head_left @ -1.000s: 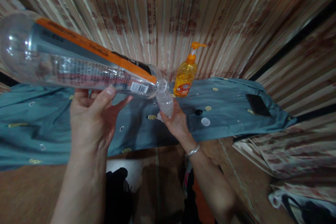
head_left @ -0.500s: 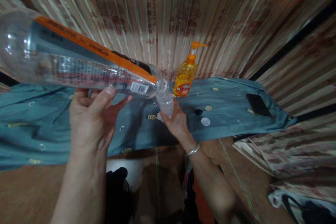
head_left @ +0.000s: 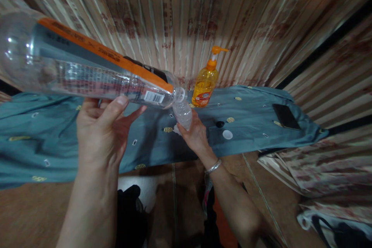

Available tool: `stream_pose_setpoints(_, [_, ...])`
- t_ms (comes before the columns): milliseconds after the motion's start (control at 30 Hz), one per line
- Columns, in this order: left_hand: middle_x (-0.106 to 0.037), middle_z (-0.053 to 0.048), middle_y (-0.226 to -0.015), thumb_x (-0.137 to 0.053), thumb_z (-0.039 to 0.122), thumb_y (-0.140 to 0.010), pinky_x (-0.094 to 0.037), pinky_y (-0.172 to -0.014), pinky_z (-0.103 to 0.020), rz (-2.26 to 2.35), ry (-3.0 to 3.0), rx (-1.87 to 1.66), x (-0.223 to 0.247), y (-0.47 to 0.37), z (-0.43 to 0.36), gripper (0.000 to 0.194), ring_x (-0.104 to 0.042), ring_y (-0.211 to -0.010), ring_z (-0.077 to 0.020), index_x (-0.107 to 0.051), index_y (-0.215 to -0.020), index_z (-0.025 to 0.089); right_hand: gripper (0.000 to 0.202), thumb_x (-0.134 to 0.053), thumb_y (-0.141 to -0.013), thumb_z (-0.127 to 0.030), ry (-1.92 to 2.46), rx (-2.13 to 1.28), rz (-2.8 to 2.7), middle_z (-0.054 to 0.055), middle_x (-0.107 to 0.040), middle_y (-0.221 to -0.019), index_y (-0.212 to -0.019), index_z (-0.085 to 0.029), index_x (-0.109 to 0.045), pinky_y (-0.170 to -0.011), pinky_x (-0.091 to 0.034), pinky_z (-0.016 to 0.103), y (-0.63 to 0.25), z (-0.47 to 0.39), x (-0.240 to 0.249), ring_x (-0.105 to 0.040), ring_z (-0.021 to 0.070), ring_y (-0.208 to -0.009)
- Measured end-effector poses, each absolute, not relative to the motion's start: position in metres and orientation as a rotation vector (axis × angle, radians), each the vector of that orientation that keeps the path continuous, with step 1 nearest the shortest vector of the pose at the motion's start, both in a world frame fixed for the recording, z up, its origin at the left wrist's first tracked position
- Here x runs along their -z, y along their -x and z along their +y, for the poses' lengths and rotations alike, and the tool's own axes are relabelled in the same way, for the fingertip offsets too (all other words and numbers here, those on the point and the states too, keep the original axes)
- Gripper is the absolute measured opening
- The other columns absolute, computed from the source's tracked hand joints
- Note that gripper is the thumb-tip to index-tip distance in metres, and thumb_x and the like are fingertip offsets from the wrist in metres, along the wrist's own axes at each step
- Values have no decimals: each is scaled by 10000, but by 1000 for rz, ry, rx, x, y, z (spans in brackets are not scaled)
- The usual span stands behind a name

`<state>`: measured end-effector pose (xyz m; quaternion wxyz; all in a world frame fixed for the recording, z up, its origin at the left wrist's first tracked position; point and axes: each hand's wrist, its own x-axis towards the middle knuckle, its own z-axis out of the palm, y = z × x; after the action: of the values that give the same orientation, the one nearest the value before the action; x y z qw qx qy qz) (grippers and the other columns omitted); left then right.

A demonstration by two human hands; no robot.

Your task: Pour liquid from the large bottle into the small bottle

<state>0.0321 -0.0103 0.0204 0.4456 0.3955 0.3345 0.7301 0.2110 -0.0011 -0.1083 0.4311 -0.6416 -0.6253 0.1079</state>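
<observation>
Large bottle (head_left: 87, 62), transparent, with an orange and grey label, rests in your left hand (head_left: 101, 135): you grip it from below, thumb against its near side, fingers partly hidden behind it, one finger pointing out toward the neck. It lies slantwise above the cloth (head_left: 151, 143), its broad base out to your left and its neck angled down toward your other hand. Your right hand (head_left: 196, 131), with a silver bracelet (head_left: 214, 166) at the wrist, is closed around a small transparent bottle (head_left: 183, 112), held with its mouth up to the neck of the large one.

The two openings meet end to end, and neither shows a cap. As things stand, that makes the joint between them the point to watch: a small slip of either hand would probably part them. Whether liquid is passing through, you cannot tell from this view.

Just past your right hand stands an upright pump bottle (head_left: 205, 89) of orange liquid. To the right of that hand, a black disc (head_left: 220, 124) and a white disc (head_left: 227, 135) lie near each other, perhaps caps. Farther right lies a dark phone (head_left: 286, 116), flat on the cloth.
</observation>
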Motion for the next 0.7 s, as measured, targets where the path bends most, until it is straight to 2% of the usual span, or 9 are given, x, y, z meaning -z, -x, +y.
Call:
stream_pose_setpoints(333, [-652,-5,-918,-822,113,-580,-646,-709,-453,834,-987,-1793,-21,-32,-11,260,-630,-968,-224,-618,-718,197,601,-655,-839,-309,1606,-273,-1580,182,-657,-1240,-1360,-100,-442,-936,-527,448,-211,-1,108,-653,318,-1107])
stream_pose_setpoints(700, [-651,18,-883,-790,108,-610,-647,-705,-440,832,-1013,-1788,-20,-32,-11,253,-640,-920,-198,-626,-767,221,626,-665,-834,-304,1633,-282,-1565,199,-654,-1244,-1369,-76,-434,-941,-527,449,-211,-1,107,-658,321,-1105])
